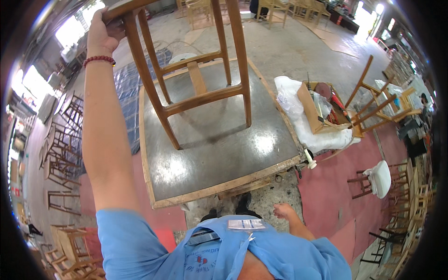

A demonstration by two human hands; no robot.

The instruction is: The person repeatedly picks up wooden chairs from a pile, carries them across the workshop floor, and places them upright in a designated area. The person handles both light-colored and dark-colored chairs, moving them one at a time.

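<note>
A brown wooden stool frame (203, 99) stands upright on a worktable (210, 168) with a dark grey top and wooden edging. Its upper end runs out of the picture. Pale bare wood shows on the short bar (196, 78) between its lower rails. My left hand (105, 35), with a red bead bracelet at the wrist, is closed round the frame's upper left corner. Low beside my body, past the table's near edge, my right hand (283, 211) hangs with fingers loosely bent and apart, and nothing visible in it.
Right of the table, an open box of tools (319, 109) rests on white wrapping (294, 93). Beyond it stand wooden chair frames (373, 105) and a white-covered stool (378, 179). More stools (63, 165) line the left side. Red matting (326, 196) covers part of the floor.
</note>
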